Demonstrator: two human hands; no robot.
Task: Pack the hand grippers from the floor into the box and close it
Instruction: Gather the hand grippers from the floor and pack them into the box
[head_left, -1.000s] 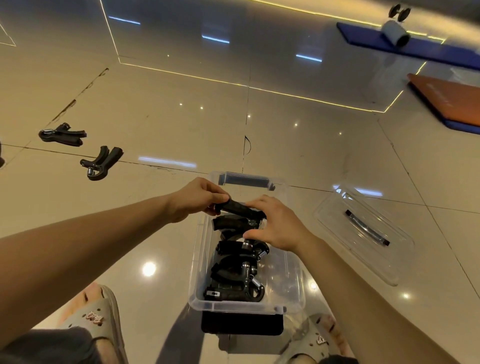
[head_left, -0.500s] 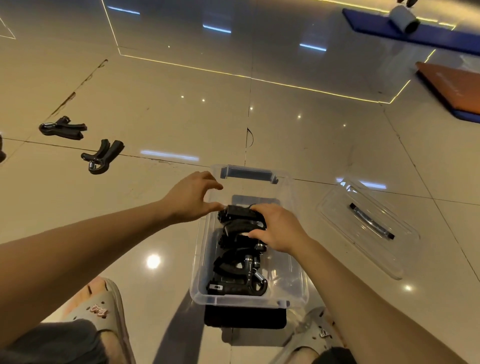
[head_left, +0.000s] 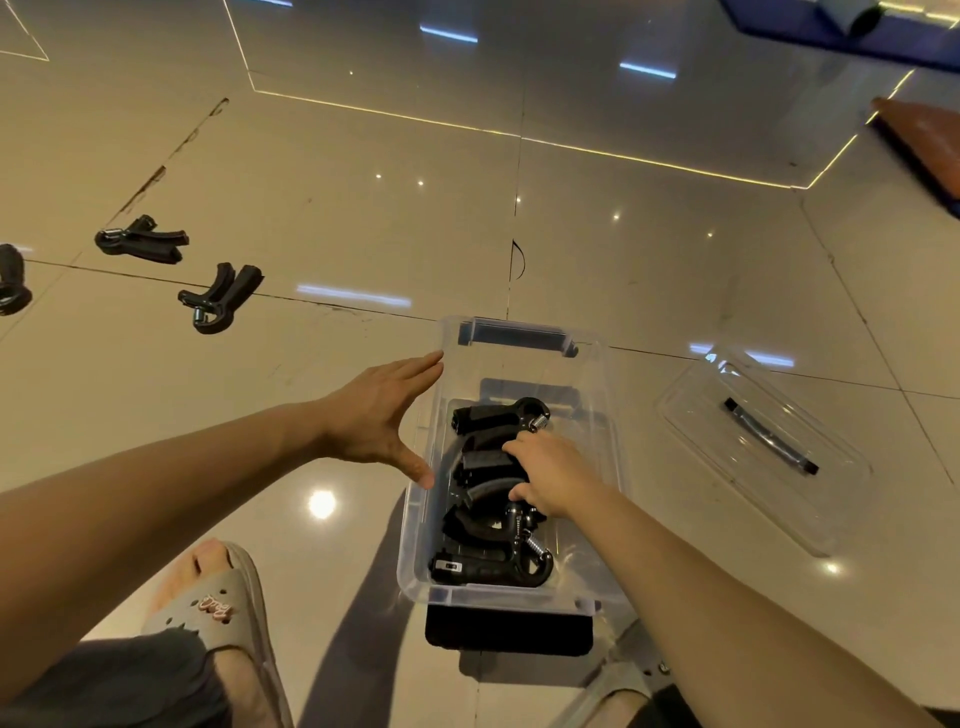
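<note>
A clear plastic box (head_left: 605, 395) stands open on the floor in front of me. Several black hand grippers (head_left: 488, 564) lie stacked inside it. My right hand (head_left: 550, 475) reaches into the box, fingers curled on one of the packed grippers in the middle of the stack. My left hand (head_left: 379, 415) hovers open just outside the box's left wall, holding nothing. More grippers lie on the floor to the far left: one (head_left: 221, 299) nearest, another (head_left: 140, 241) behind it, a third (head_left: 10, 283) cut by the frame edge. The clear lid (head_left: 769, 441) lies right of the box.
My feet in grey slippers (head_left: 218, 608) flank the box's near end. A black pad (head_left: 509, 631) shows under the box's near edge. Blue (head_left: 831, 28) and orange (head_left: 924, 135) exercise mats lie at the far right on the glossy tiled floor.
The gripper both hands held over the box now lies inside at the far end. My left hand has let go and drawn back, fingers spread. My right hand has moved down onto the stack.
</note>
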